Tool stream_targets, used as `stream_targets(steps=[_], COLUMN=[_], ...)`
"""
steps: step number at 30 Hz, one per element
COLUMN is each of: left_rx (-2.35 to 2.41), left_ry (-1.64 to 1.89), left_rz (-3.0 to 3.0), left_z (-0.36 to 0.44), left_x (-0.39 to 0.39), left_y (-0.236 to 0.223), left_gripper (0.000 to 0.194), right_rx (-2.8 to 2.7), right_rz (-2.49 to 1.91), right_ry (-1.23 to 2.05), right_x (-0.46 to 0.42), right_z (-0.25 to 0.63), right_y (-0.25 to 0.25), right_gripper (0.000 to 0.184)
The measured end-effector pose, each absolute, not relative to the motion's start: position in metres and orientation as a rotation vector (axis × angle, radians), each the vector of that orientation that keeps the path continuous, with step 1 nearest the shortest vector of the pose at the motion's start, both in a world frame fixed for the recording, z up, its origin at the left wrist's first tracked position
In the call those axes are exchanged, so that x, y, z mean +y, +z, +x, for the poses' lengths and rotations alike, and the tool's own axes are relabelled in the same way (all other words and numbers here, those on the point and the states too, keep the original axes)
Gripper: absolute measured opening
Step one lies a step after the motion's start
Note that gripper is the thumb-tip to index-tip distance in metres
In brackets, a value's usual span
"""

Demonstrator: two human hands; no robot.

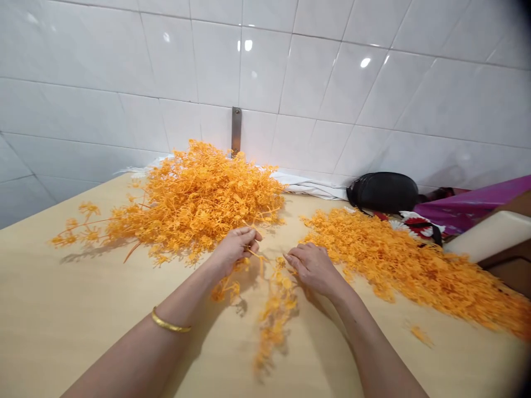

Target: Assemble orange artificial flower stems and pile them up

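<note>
In the head view my left hand [239, 247] is closed in a pinch on the thin stem of an orange artificial flower sprig [256, 255]. Small orange florets [227, 288] dangle beneath that hand. A little to the right, my right hand [312, 265] has its fingers pinched together at the top of a branching orange piece [276, 315], which trails toward me, blurred. Whether this piece joins the left hand's stem cannot be made out. Behind my left hand rises a large heap of orange sprigs [207, 193].
A long pile of small orange pieces [398, 265] spreads along the right of the table [103, 320], with one loose piece [420, 334] nearer me. Further back are a black pouch [384, 190], purple cloth [477, 199] and a cream-coloured block [493, 235]. A tiled wall [166, 66] bounds the back.
</note>
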State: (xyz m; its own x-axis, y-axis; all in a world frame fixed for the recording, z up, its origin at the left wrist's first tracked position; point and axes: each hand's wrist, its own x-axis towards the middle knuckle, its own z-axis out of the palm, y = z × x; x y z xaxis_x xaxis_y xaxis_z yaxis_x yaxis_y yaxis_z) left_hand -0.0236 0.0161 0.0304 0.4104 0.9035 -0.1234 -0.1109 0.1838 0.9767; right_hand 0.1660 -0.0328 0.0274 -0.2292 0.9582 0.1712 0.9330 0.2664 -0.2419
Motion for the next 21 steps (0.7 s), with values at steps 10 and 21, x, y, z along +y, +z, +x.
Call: stream_targets(steps=[10,21], left_rx=[0.943,0.998], left_ry=[0.808,0.712], left_rz=[1.292,1.391], left_z=[-0.034,-0.033], left_x=[0.024,0.020], left_y=[0.028,0.032], left_gripper=[0.027,0.029], right_rx=[-2.084,-2.205], right_rz=[-1.854,-1.506], right_ry=[0.300,0.247], right_x=[-0.028,-0.032], right_z=[0.185,0.153], right_y=[0.024,0.013], right_gripper=[0.032,0.020])
